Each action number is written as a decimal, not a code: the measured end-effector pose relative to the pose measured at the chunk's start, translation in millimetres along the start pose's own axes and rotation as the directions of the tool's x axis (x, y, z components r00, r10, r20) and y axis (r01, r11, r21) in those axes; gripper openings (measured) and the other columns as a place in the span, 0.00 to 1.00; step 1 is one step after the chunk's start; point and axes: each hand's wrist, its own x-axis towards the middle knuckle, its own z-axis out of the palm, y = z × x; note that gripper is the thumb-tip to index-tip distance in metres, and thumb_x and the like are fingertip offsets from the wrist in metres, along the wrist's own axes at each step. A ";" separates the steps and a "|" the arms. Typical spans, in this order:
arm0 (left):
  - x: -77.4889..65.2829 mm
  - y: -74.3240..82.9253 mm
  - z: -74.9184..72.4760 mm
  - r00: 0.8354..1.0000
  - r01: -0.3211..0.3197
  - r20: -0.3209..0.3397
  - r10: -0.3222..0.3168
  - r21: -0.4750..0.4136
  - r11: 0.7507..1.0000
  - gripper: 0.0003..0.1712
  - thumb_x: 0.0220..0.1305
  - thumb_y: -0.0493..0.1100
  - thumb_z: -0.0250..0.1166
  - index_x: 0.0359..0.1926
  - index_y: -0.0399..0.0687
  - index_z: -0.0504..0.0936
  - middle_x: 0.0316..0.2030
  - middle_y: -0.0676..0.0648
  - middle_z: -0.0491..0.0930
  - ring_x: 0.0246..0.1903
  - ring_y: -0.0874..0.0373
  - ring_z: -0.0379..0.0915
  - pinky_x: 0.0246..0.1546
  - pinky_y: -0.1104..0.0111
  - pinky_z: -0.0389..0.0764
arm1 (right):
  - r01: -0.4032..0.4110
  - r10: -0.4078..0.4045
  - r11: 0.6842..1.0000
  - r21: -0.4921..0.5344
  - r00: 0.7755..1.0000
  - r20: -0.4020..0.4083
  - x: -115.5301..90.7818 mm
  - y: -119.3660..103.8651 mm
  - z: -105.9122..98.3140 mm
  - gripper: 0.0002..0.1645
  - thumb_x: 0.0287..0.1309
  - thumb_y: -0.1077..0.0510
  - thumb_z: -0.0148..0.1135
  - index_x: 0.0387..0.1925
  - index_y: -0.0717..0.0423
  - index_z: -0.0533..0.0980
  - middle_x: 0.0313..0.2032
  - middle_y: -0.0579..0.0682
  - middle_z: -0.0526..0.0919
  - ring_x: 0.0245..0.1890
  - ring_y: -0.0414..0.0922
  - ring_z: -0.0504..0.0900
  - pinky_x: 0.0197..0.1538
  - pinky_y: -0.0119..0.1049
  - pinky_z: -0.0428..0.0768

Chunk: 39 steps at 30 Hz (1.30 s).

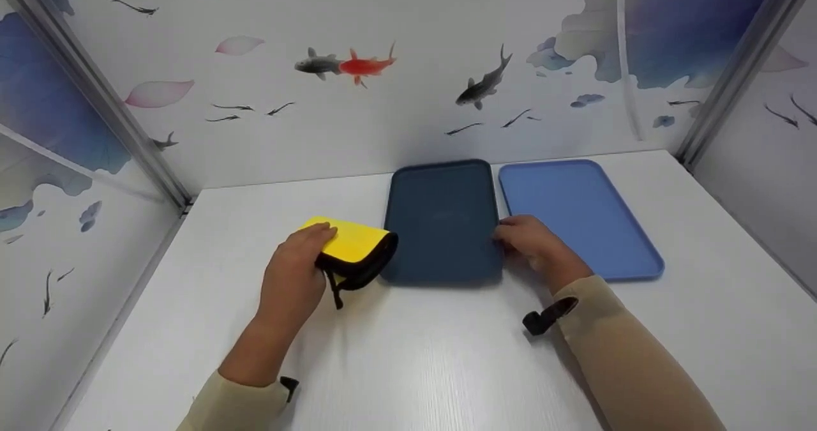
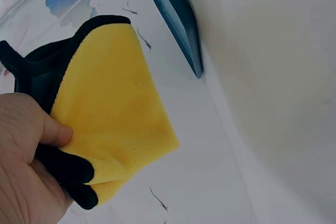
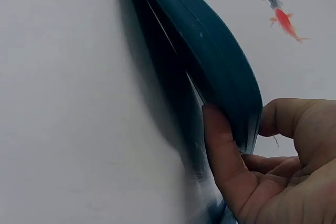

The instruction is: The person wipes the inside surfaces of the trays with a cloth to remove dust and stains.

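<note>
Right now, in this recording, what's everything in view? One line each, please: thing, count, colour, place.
Table: 1, white, across the lower head view
Walls: 3, white, behind and either side of the table
Prints: many, grey, red, pink and blue, on the walls
Posts: 2, grey, at the wall corners
Light tray: 1, blue, on the table, far right
Dark tray: 1, dark blue, left of the light tray
Cloth: 1, yellow with black edging, held at the dark tray's left
Sleeves: 2, beige, on the forearms
Wrist gear: 2 pieces, black, by the sleeve ends
Hands: 2, bare; left hand gripping the cloth, right hand the dark tray's right edge
</note>
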 end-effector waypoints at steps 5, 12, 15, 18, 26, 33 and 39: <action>0.4 -1.3 -0.5 1.000 0.015 0.003 -0.015 -0.006 1.000 0.30 0.61 0.23 0.68 0.63 0.45 0.82 0.63 0.44 0.82 0.65 0.44 0.78 0.69 0.51 0.76 | -0.059 0.058 0.993 0.100 0.998 0.017 0.6 -1.0 -2.6 0.09 0.72 0.55 0.55 0.38 0.57 0.74 0.31 0.45 0.73 0.34 0.42 0.74 0.38 0.33 0.78; 0.0 -4.1 -0.4 0.999 0.033 0.018 -0.033 -0.013 0.999 0.29 0.62 0.22 0.66 0.63 0.45 0.82 0.63 0.43 0.82 0.65 0.44 0.78 0.69 0.51 0.76 | -0.095 0.088 0.970 0.224 0.995 0.041 0.1 -0.4 -1.6 0.06 0.70 0.57 0.60 0.37 0.55 0.73 0.33 0.44 0.75 0.35 0.40 0.75 0.38 0.31 0.79; 0.0 -5.6 0.6 0.999 0.034 0.017 -0.034 -0.011 0.999 0.29 0.62 0.22 0.66 0.63 0.45 0.82 0.62 0.43 0.83 0.65 0.44 0.78 0.69 0.51 0.77 | -0.101 0.090 0.962 0.252 0.994 0.054 -0.5 0.8 -1.5 0.07 0.70 0.58 0.59 0.44 0.57 0.73 0.35 0.44 0.77 0.37 0.39 0.77 0.40 0.30 0.81; 0.3 -8.5 2.4 1.000 0.024 0.007 -0.024 -0.015 1.000 0.29 0.61 0.21 0.65 0.62 0.43 0.82 0.62 0.42 0.83 0.64 0.44 0.78 0.68 0.51 0.77 | -0.108 0.091 0.953 0.282 0.993 0.071 -1.6 1.6 -2.1 0.10 0.71 0.59 0.59 0.49 0.58 0.72 0.36 0.44 0.79 0.38 0.39 0.80 0.41 0.30 0.83; 3.1 -14.8 4.8 0.999 0.048 0.016 -0.047 -0.047 0.998 0.30 0.60 0.19 0.63 0.62 0.40 0.82 0.61 0.41 0.83 0.63 0.42 0.79 0.67 0.50 0.78 | -0.102 0.070 0.940 0.326 0.992 0.108 -3.4 1.7 -6.3 0.15 0.73 0.59 0.58 0.55 0.62 0.72 0.38 0.45 0.81 0.40 0.39 0.82 0.44 0.31 0.85; 16.1 -14.2 6.8 0.997 0.076 0.017 -0.076 -0.055 0.996 0.28 0.62 0.21 0.63 0.62 0.42 0.82 0.61 0.41 0.83 0.62 0.43 0.79 0.67 0.51 0.78 | -0.092 0.058 0.934 0.345 0.992 0.109 -3.1 0.3 -8.4 0.13 0.73 0.59 0.59 0.53 0.61 0.73 0.37 0.43 0.82 0.40 0.39 0.82 0.45 0.30 0.84; 30.9 -1.7 16.5 0.995 0.097 0.020 -0.096 -0.049 0.994 0.27 0.64 0.23 0.62 0.63 0.43 0.82 0.61 0.43 0.84 0.62 0.45 0.80 0.67 0.53 0.78 | -0.103 0.071 0.922 0.372 0.993 0.099 -2.6 1.3 -3.1 0.11 0.72 0.59 0.60 0.51 0.58 0.72 0.37 0.43 0.80 0.40 0.39 0.81 0.44 0.30 0.84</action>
